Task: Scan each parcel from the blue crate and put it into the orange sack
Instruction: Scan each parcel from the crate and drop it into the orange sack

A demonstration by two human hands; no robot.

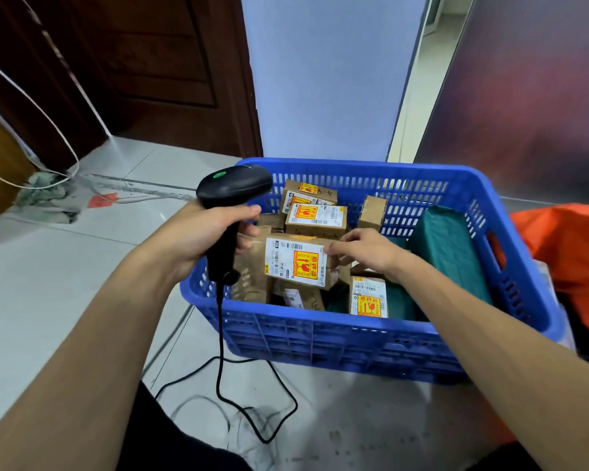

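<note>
A: Where is the crate?
B: The blue crate [371, 338] fills the middle and right of the frame, standing on the tiled floor [48, 273]. It holds brown boxes with white labels and some green parcels [453, 253] along its right side.

A: And the sack?
B: The orange sack [568, 253] shows at the right edge, just beside the crate's right wall.

A: What is the left hand doing?
B: The left hand [204, 236] is left of centre, fingers wrapped tight around the handle of a black scanner [233, 198]. The scanner's head sits above the crate's left rim, facing right over the parcels, a green spot on top. Its cable [225, 368] hangs down and loops on the floor at the lower centre.

A: The right hand?
B: The right hand [368, 249] is inside the crate at centre. Its fingers are bent and close together, fingertips touching the right end of a labelled box [296, 260] that lies tilted on top of the others. Whether they pinch it, I cannot tell.
</note>
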